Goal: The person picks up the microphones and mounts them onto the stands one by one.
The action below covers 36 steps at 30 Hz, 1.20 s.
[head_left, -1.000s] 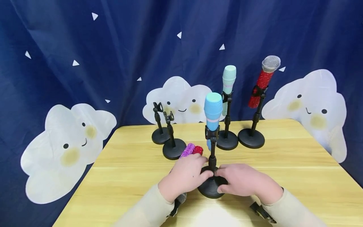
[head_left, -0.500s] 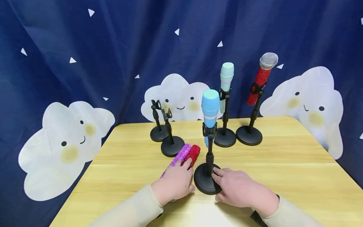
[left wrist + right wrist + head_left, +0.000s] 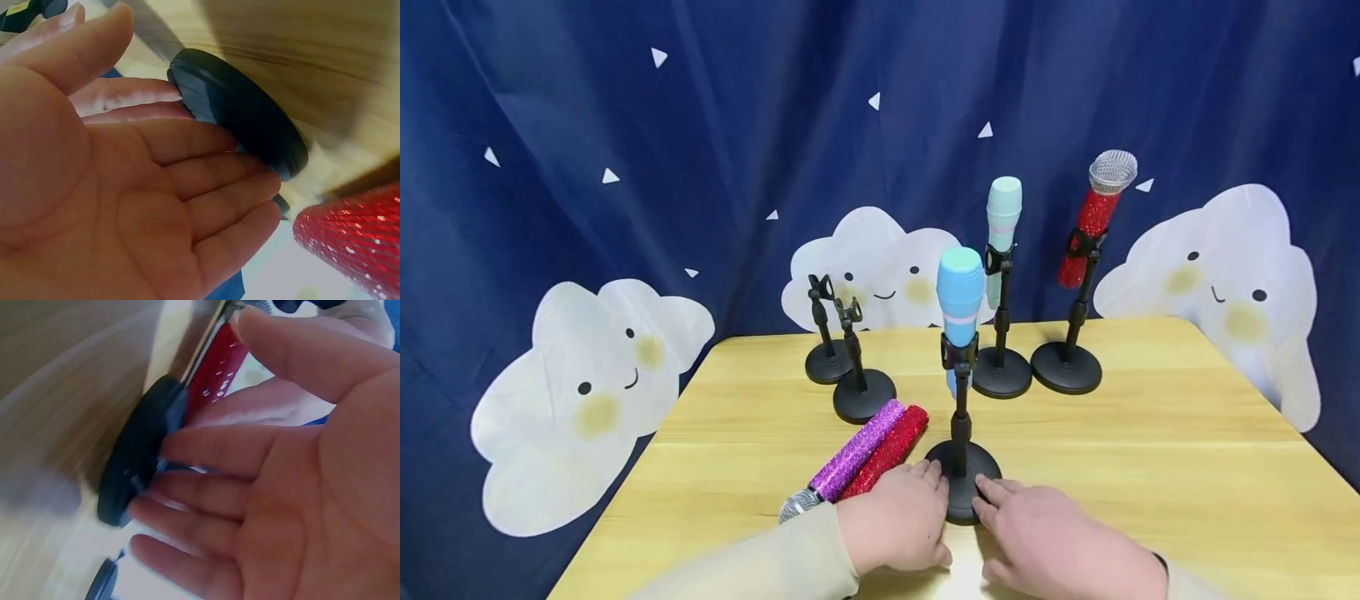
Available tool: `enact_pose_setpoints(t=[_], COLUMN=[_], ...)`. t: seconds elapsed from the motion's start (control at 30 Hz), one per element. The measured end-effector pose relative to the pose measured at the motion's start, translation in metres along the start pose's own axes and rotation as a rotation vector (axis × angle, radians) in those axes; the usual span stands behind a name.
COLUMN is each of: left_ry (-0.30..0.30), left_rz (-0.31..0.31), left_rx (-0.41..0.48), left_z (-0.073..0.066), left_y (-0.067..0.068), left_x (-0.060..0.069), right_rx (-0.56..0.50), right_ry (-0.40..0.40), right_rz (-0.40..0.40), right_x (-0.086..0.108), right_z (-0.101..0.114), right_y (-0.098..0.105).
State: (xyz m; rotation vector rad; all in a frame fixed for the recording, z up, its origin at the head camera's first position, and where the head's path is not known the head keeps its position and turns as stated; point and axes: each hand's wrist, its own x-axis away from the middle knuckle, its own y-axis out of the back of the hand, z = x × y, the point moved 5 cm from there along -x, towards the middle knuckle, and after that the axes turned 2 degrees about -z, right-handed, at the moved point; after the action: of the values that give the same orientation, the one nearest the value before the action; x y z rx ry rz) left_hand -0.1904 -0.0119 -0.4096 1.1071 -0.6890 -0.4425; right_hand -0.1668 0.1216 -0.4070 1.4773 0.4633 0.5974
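A light-blue microphone point(image 3: 960, 292) sits upright in the clip of a black desk stand. My left hand point(image 3: 898, 517) is at the left of that stand's round base point(image 3: 962, 508), its straight fingertips touching the rim. On the opposite side my right hand point(image 3: 1052, 533) has its extended fingertips on the base. Both palms show in the wrist views, with the black base point(image 3: 244, 112) at the fingertips. Left of my left hand lie a purple glitter microphone point(image 3: 853, 454) and a red glitter microphone point(image 3: 891, 450), side by side. The red one's head is hidden behind the left hand.
Farther back, a mint-green microphone point(image 3: 1004, 208) and a red microphone with silver head point(image 3: 1097, 208) stand in black stands. Two stands point(image 3: 853, 358) point(image 3: 822, 317) with bare clips are at the back left. A blue curtain point(image 3: 737, 125) with clouds hangs behind the wooden table point(image 3: 1150, 450).
My left hand has come off the loose purple and red microphones and over to the stand base, leaving more of them visible. My right hand has stayed beside the base.
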Motion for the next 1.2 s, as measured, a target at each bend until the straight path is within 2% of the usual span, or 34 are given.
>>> enact_pose_setpoints(t=[0.07,0.2,0.33,0.43,0.6,0.9,1.07,1.2], left_ry=[-0.002,0.021,0.063,0.090,0.128,0.226,0.293,0.311], left_rz=[0.029,0.065,0.114,0.160,0.200,0.228,0.243,0.239], left_rx=[-0.043,-0.095,-0.069,-0.025,0.062,0.205,0.275,0.311], left_z=[-0.004,-0.001,0.012,0.027,0.048,0.087,0.107,0.113], left_y=[-0.001,0.000,0.006,0.013,0.019,0.008,0.008,0.010], left_x=[-0.008,-0.031,-0.056,-0.068,-0.081,-0.095,-0.107,-0.113], right_rx=[-0.014,-0.036,-0.052,-0.060,-0.075,-0.141,-0.124,-0.134], right_ry=[-0.010,-0.061,-0.066,-0.054,-0.041,-0.042,-0.095,-0.134], right_rz=[-0.023,-0.053,-0.039,-0.044,-0.036,0.029,0.051,0.083], right_x=[0.001,-0.005,-0.020,-0.033,-0.059,-0.098,-0.120,-0.130], right_z=[-0.004,-0.022,-0.038,-0.047,-0.059,-0.074,-0.081,-0.086], right_y=[-0.001,-0.001,-0.001,0.000,0.002,-0.003,-0.003,-0.003])
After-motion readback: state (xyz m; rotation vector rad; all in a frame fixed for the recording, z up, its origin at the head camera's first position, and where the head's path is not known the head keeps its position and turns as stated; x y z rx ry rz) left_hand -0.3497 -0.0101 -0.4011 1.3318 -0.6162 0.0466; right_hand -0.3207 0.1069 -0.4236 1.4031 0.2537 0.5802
